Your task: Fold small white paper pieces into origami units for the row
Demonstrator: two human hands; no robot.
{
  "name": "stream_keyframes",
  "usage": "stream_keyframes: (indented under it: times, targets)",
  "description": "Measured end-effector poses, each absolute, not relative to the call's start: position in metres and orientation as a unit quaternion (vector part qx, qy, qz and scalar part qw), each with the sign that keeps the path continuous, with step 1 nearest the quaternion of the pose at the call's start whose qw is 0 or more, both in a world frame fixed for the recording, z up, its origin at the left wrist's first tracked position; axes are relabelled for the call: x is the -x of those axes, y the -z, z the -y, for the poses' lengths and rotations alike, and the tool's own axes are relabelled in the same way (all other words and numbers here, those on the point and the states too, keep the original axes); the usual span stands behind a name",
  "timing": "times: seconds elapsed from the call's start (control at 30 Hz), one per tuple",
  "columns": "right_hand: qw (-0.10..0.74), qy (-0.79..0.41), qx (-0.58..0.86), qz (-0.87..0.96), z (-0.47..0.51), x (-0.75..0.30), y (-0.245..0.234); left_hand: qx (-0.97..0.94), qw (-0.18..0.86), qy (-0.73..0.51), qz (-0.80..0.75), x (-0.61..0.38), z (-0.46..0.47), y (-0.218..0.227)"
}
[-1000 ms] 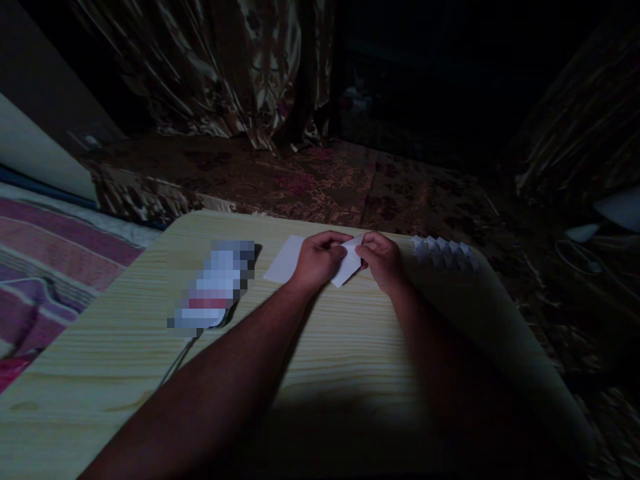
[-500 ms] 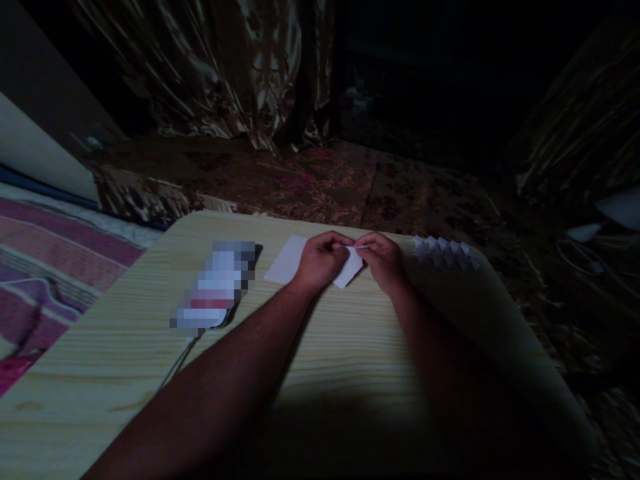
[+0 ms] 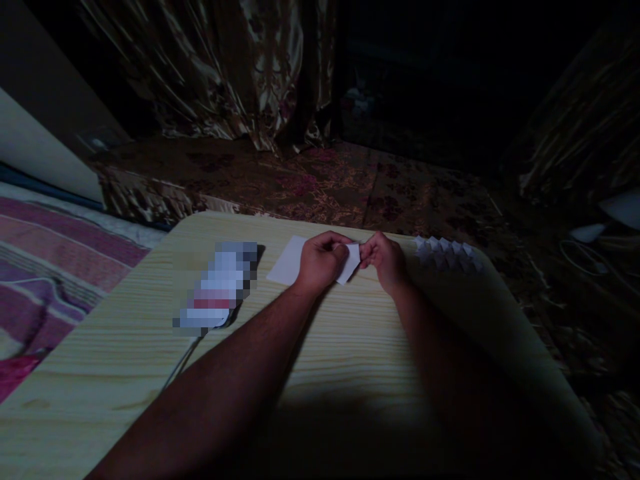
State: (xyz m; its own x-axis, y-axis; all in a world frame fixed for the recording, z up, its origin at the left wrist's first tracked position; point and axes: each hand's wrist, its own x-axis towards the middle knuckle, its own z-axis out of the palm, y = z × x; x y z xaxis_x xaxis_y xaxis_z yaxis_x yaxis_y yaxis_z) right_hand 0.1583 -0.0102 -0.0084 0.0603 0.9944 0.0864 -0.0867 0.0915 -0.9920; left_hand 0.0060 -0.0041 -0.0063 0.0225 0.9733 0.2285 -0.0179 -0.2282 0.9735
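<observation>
My left hand [image 3: 323,261] is closed on a small piece of white paper [image 3: 350,263], with the thumb on top and one corner pointing toward me. Close against the paper's right edge is my right hand [image 3: 383,260], its fingers curled in. Whether those fingers touch or grip the edge is too dark and small to tell. Flat on the table, partly under my left hand, lies more white paper [image 3: 285,261]. Right of my right hand stand several small folded white paper pieces [image 3: 447,255] in rows.
A blurred-out, phone-like object [image 3: 217,287] with a white cable [image 3: 180,363] lies left on the pale wooden table [image 3: 340,347]. Beyond the far edge is a patterned cloth surface [image 3: 300,180] below curtains [image 3: 270,73]. Striped bedding [image 3: 40,247] is at the left.
My right fingers have slid off the top of the paper to its right edge and curled in. My left hand keeps its hold, and the paper looks flatter.
</observation>
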Motion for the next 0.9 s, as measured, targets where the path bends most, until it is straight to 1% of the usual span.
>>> stream_keyframes:
  times: [0.3,0.47,0.9]
  targets:
    - [0.545,-0.455,0.490,0.505,0.0126,-0.1555,0.0065,-0.585,0.394,-0.558,-0.437,-0.0063,0.0063,0.0069]
    - [0.524,-0.456,0.491,0.526,0.0127,-0.1567,0.0070,-0.586,0.389,-0.559,-0.439,-0.0062,0.0064,0.0059]
    - [0.525,-0.424,0.502,0.541,0.0134,-0.1561,0.0072,-0.554,0.396,-0.576,-0.452,-0.0079,0.0060,0.0058]
